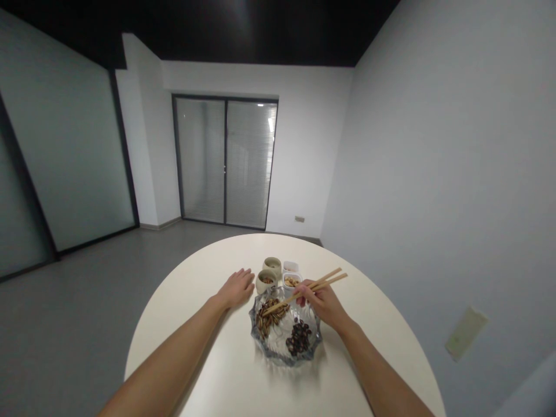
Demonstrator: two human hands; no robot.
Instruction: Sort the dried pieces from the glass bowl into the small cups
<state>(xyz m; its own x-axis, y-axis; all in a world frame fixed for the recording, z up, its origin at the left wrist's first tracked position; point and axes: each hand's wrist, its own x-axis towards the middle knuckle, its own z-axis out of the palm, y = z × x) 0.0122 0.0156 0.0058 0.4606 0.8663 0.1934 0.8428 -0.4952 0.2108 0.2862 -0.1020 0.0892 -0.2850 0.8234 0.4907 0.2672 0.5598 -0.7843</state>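
Observation:
My right hand (319,301) is closed round a pair of wooden chopsticks (324,282). Their tips reach down to a heap of striped, elongated seeds (273,318) on the left side of a clear glass bowl (286,356) with a wavy rim. Whether a seed is pinched between the tips I cannot tell. Dark, round, bean-like pieces (299,337) lie at the bowl's right front. My left hand (238,287) lies flat on the table, palm down, fingers stretched out near a small beige cup (259,285) that has some small bits inside.
Behind the first cup stands a second beige cup (272,264). To its right are a white container (285,286) with pale nut-like pieces and another small white container (290,266). All stand on a round cream table (208,359). A wall (434,174) rises beyond its right side.

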